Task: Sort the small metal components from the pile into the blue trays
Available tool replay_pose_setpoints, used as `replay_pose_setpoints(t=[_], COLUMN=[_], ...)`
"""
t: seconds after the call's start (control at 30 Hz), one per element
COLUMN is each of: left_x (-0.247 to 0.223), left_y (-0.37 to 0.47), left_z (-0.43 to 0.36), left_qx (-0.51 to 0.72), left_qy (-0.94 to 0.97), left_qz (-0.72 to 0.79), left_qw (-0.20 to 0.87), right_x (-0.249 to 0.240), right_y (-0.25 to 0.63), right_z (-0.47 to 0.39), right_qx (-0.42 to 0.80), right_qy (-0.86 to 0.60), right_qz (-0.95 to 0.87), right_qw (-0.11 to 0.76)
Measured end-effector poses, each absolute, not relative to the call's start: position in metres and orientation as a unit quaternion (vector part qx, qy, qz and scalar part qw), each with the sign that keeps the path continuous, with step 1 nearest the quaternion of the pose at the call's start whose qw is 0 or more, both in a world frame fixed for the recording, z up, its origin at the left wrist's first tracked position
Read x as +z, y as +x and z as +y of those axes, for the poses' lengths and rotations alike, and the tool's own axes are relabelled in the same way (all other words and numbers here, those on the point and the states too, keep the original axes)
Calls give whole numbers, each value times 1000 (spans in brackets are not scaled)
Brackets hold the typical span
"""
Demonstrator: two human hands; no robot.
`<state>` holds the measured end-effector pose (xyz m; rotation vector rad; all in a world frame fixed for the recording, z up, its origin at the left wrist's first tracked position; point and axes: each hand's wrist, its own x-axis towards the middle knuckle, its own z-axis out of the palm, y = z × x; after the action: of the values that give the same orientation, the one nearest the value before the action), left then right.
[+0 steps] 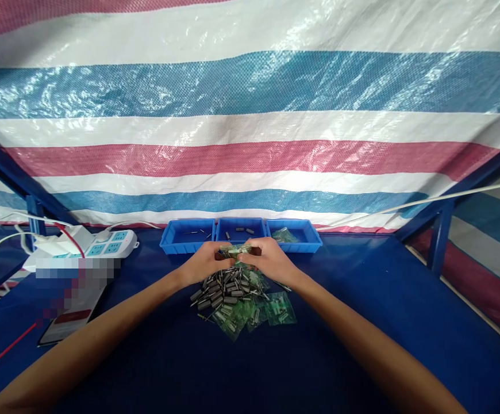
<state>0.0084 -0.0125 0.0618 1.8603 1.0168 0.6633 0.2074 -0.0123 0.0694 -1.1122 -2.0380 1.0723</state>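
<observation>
My left hand (209, 261) and my right hand (267, 257) meet above a pile, both closed on a small clear-green plastic bag (235, 249) with pieces in it. Beneath them lies a heap of dark grey cylinders (228, 290) mixed with thin metal pins. Several green bags with small parts (281, 309) lie at the heap's front and right side. Just behind my hands stand three blue bins: the left bin (187, 247) holds a few thin pins, the middle bin (241, 221) holds several grey cylinders, and the right bin (304, 248) holds green bags.
On the left of the blue table (340, 356) are a white power strip (123, 244) with plugs and a phone (69, 322), crossed by a red cable (6, 356). A striped tarp (250, 161) hangs behind, between blue metal bars. A white cable runs at the right.
</observation>
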Motion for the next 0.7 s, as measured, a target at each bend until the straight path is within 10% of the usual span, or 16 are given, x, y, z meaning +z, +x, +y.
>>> replay_pose_setpoints(t=[0.7], left_x=[54], left_y=[3], left_z=[-6], left_qx=[259], left_qy=[754], left_qz=[408], left_qw=[446], right_x=[60], right_y=[204], right_z=[-10], right_qx=[392], right_qy=[-431], right_qz=[-750], right_qw=[313])
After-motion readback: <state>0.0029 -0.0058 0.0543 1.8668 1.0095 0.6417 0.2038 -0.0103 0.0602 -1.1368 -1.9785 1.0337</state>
